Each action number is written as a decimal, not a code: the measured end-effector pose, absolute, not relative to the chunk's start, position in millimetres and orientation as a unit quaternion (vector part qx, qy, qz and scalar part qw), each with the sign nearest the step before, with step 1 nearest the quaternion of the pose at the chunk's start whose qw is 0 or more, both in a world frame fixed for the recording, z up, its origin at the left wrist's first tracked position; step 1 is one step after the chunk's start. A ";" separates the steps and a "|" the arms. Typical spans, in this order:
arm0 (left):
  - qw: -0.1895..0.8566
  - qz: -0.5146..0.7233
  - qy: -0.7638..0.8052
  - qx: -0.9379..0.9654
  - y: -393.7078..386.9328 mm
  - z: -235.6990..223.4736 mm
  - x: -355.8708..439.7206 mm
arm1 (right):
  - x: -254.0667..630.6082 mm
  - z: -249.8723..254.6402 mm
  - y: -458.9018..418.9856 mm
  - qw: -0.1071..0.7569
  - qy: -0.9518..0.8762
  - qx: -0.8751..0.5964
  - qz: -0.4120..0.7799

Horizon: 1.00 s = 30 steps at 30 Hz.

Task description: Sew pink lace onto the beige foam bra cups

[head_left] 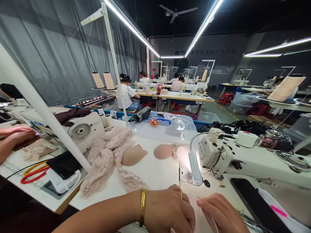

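Left hand point(170, 210), right hand point(220, 212): near, fingers curled; grip contents hidden, cannot tell | Cup point(163, 151): on tabletop point(157, 174), far of hands, left of machine point(262, 162) | Advisable: smooth edges under lamp point(194, 169), loose lace point(131, 178) kept aside.

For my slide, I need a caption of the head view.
Left hand and right hand close together before a white sewing machine, beige lace nearby.

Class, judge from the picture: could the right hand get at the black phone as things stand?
Probably yes: the right hand is close, just left of the black phone, whose top lies uncovered. Only a metal tool seems to lie between them, low enough to reach over.
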<state>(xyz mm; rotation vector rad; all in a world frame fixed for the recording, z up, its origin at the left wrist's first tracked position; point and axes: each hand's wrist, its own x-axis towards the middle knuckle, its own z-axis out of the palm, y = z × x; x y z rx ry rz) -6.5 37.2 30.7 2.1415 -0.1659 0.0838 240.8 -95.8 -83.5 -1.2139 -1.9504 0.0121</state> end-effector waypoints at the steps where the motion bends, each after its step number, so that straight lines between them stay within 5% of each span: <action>1: 0.358 0.018 -0.091 0.929 44.0 26.2 1.6 | 249.2 -78.0 -87.2 0.336 -0.812 -0.476 -0.042; 3: 0.201 -0.007 -0.095 0.975 56.7 13.3 19.9 | 258.4 -70.9 -70.9 0.257 -0.828 -0.489 -0.100; 5: 0.156 -0.031 -0.085 0.984 67.3 0.7 35.9 | 261.4 -69.3 -59.7 0.228 -0.824 -0.508 -0.108; 30: 0.203 0.011 -0.089 0.975 88.6 -12.2 51.8 | 292.2 -85.8 -58.7 0.177 -0.819 -0.524 -0.156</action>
